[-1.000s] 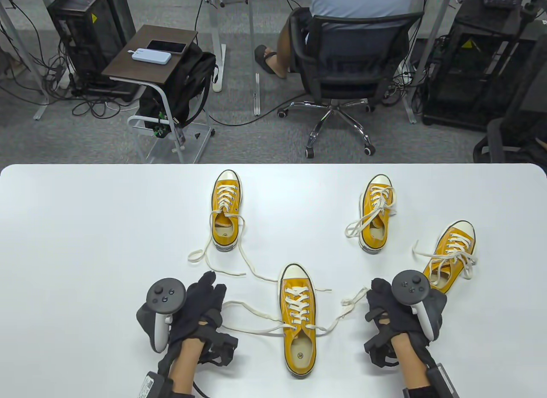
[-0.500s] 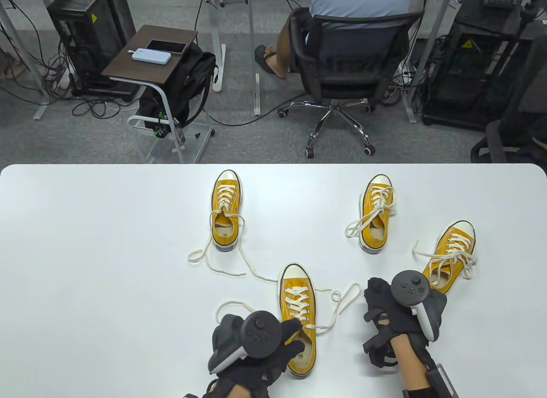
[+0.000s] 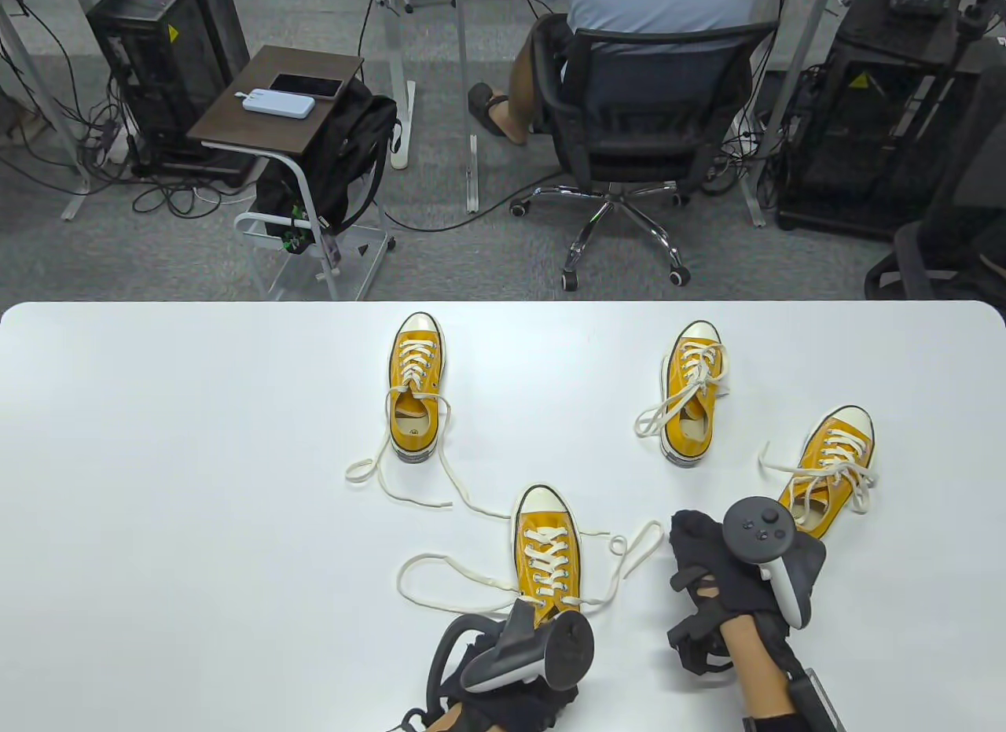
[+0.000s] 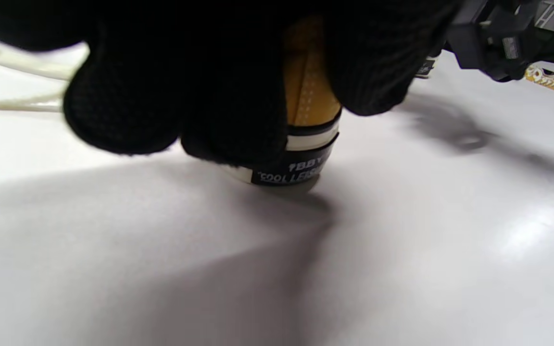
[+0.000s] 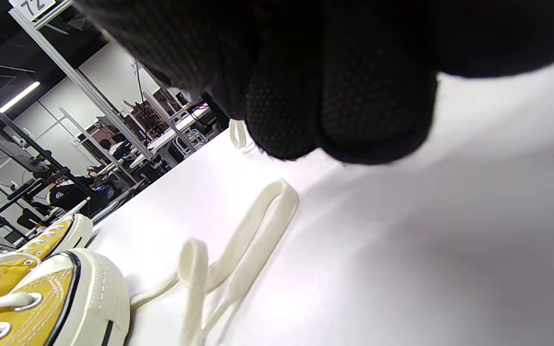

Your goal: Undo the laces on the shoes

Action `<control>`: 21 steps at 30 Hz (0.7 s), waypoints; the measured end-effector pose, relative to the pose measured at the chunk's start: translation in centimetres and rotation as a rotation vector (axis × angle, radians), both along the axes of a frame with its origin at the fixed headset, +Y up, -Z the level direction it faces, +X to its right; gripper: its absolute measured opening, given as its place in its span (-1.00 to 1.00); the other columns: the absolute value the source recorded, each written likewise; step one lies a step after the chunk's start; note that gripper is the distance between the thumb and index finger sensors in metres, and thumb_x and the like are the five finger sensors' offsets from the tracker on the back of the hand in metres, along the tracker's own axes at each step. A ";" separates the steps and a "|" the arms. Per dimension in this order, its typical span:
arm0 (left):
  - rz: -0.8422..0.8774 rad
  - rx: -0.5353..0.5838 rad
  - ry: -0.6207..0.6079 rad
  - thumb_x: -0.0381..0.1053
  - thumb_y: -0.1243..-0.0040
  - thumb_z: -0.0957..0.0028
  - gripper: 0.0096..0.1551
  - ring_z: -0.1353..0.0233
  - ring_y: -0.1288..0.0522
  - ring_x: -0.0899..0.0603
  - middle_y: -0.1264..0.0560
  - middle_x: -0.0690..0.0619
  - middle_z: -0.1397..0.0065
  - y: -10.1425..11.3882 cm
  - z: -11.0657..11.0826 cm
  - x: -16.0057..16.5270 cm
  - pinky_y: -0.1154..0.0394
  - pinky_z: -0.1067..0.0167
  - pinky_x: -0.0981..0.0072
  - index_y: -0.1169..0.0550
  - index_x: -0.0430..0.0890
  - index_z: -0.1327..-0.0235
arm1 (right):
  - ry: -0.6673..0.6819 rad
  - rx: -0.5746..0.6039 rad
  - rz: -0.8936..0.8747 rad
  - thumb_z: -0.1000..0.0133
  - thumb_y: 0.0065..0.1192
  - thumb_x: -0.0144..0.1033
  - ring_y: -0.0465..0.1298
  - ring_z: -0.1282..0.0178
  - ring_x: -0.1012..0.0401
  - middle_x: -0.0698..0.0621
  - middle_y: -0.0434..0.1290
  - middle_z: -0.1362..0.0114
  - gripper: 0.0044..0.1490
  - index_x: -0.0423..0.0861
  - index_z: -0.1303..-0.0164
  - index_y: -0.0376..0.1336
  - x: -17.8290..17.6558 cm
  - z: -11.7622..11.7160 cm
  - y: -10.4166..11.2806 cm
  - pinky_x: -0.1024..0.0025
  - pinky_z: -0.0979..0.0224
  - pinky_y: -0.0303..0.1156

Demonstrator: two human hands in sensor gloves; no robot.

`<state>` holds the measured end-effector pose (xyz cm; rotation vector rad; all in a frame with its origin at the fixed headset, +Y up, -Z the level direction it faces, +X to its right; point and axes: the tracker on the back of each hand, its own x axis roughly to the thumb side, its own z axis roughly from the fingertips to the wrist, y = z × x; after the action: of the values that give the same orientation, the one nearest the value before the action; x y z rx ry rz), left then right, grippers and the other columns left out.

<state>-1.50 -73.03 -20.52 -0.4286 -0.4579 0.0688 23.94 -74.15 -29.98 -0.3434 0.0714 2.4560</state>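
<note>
We see the nearest yellow shoe (image 3: 548, 563) on the white bench (image 3: 196, 449), laces (image 3: 448, 583) loose to both sides, its heel gripped by our left hand (image 3: 503, 677), fingers (image 4: 128, 110) clamped around the heel counter. Right of them, our right hand (image 3: 727, 579) rests just beside a lace loop (image 5: 253, 240); whether its fingers are together we cannot tell.
</note>
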 end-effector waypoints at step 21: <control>0.271 0.440 0.286 0.15 -0.23 -0.01 -0.57 0.17 -0.71 -0.21 -0.77 -0.04 0.20 8.4 0.3 -4.0 -0.62 0.27 0.07 -0.75 0.08 -0.04 | 0.010 0.019 -0.044 -0.06 0.30 -0.19 0.65 0.22 -0.09 -0.21 0.63 -0.12 -0.43 -0.16 -0.23 0.39 0.3 0.0 0.2 0.00 0.19 0.55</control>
<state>-5.46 -64.58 -20.23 0.0789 -0.2352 0.2818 24.21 -73.92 -30.02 -0.3184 0.0585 2.4131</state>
